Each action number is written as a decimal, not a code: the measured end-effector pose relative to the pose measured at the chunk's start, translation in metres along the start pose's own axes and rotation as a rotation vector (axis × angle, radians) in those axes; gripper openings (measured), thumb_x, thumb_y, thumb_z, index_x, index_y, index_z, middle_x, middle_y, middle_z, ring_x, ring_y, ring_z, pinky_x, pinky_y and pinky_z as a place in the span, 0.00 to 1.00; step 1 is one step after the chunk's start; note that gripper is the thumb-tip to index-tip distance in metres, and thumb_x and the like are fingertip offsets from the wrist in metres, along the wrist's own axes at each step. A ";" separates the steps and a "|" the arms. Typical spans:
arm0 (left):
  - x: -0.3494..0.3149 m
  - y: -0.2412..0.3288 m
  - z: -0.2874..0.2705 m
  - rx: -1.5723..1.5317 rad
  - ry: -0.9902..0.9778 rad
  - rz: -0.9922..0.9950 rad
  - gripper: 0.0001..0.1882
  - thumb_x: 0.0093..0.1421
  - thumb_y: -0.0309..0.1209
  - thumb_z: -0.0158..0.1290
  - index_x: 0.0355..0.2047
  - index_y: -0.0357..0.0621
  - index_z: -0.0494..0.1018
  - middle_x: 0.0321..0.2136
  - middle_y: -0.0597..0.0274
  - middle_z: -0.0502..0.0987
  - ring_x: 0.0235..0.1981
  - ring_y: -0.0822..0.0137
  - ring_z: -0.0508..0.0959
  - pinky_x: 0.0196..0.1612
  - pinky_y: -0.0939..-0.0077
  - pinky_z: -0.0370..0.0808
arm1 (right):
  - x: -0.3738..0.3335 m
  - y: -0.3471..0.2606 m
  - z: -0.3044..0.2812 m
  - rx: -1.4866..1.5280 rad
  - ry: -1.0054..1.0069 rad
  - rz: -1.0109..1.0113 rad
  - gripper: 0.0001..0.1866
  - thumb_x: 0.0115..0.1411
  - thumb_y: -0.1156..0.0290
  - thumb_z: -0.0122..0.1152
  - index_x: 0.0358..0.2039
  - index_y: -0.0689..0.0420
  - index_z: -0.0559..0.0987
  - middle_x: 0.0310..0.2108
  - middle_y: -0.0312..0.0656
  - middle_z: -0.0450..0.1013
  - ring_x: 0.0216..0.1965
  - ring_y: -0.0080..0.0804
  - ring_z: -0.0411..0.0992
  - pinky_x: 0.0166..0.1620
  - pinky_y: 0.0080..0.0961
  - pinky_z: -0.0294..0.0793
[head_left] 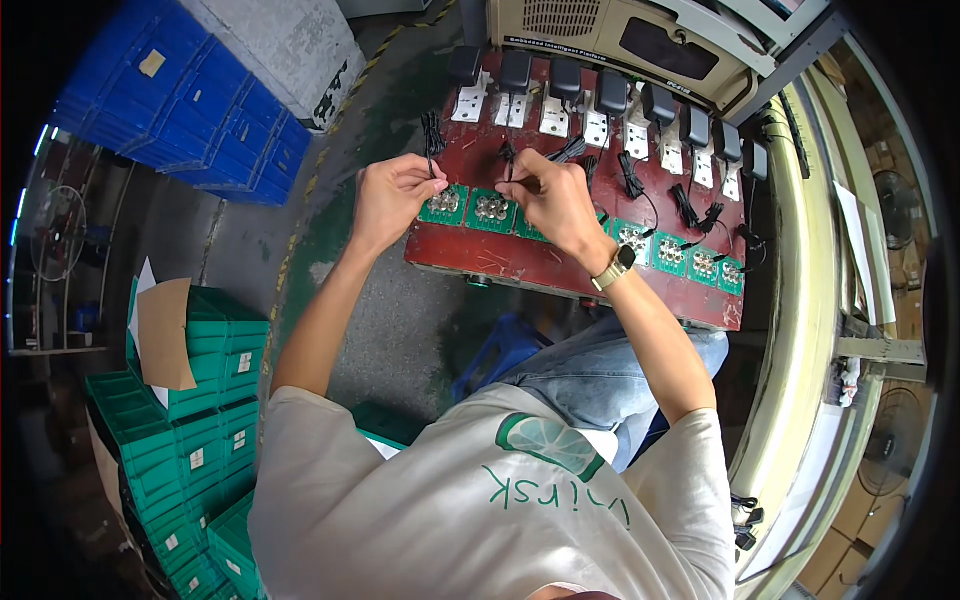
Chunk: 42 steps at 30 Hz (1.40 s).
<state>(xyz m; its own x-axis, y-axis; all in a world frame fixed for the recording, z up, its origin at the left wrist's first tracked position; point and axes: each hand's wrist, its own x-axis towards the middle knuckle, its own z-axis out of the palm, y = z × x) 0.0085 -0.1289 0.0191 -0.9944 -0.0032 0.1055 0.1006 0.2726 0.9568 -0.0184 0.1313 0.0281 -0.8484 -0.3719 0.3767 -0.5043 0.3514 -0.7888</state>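
Red bench (560, 262) under two bare hands, green circuit boards (671, 255) lined along its near edge.
In the head view, the left hand (393, 200) pinches a thin black cable (432, 167) between thumb and fingertips beside the leftmost board (443, 205); the right hand (560, 205) has thumb and fingers together on a second black cable (510, 165), near the next board (492, 211). Black adapters (515, 73) and white plates (555, 117) line the far side.

Passage lies along the front strip of the red workbench (475, 253); green circuit boards (492, 208) and coiled black cables (632, 180) obstruct the middle, black power adapters (611, 92) and beige machine casing (570, 42) the far side.
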 end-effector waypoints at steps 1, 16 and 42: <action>0.000 -0.001 0.000 0.006 0.000 -0.004 0.07 0.60 0.13 0.65 0.38 0.33 0.83 0.37 0.55 0.89 0.37 0.71 0.86 0.45 0.83 0.82 | -0.001 0.000 0.001 0.007 0.000 0.002 0.11 0.54 0.88 0.69 0.32 0.62 0.76 0.25 0.44 0.79 0.22 0.44 0.73 0.32 0.37 0.73; -0.007 -0.001 0.014 0.281 -0.004 0.124 0.08 0.58 0.13 0.65 0.38 0.34 0.82 0.34 0.62 0.87 0.33 0.74 0.85 0.39 0.83 0.81 | -0.004 0.003 0.004 -0.386 -0.177 -0.313 0.12 0.57 0.82 0.60 0.42 0.59 0.75 0.33 0.45 0.78 0.30 0.51 0.78 0.35 0.43 0.76; -0.135 -0.074 0.091 0.809 0.242 0.550 0.16 0.56 0.23 0.74 0.26 0.45 0.74 0.22 0.69 0.70 0.20 0.66 0.66 0.25 0.70 0.67 | -0.230 -0.047 -0.098 0.024 0.466 0.505 0.11 0.65 0.71 0.74 0.44 0.65 0.87 0.29 0.40 0.84 0.27 0.28 0.78 0.35 0.25 0.78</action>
<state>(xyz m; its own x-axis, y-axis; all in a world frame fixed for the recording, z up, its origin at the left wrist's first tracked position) 0.1326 -0.0616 -0.0905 -0.7742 0.1491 0.6152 0.4026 0.8660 0.2967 0.1848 0.2845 0.0265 -0.9618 0.2432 0.1254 -0.0295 0.3635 -0.9311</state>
